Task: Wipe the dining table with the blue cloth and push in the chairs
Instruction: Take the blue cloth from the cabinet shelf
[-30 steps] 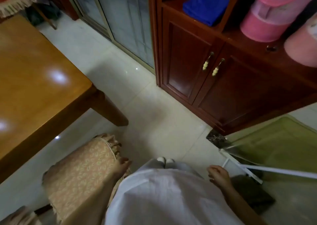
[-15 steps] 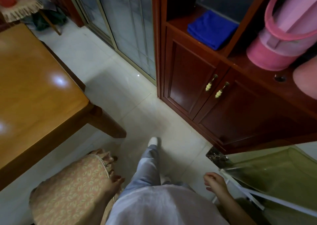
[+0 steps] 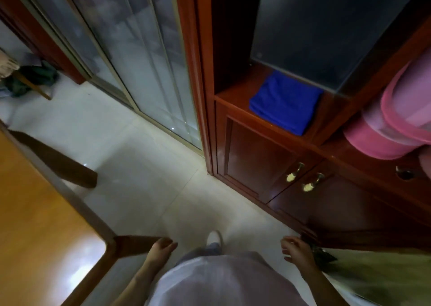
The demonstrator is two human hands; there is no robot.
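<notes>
The folded blue cloth lies on an open shelf of the dark red wooden cabinet, up and to the right of me. The corner of the orange-brown dining table fills the lower left. My left hand hangs by the table corner, holding nothing, fingers loosely curled. My right hand hangs low at the right, empty with fingers apart, far below the cloth. No chair seat shows in this view.
Pink buckets stand on the cabinet top at right. Frosted glass sliding doors run along the back. A green mat lies at lower right. Pale tiled floor stretches between table and cabinet. Dark green cloth sits far left.
I have stepped forward toward the cabinet; the blue cloth looks closer and lower in view. My left hand has come off the cushioned chair seat, which has dropped out of view.
</notes>
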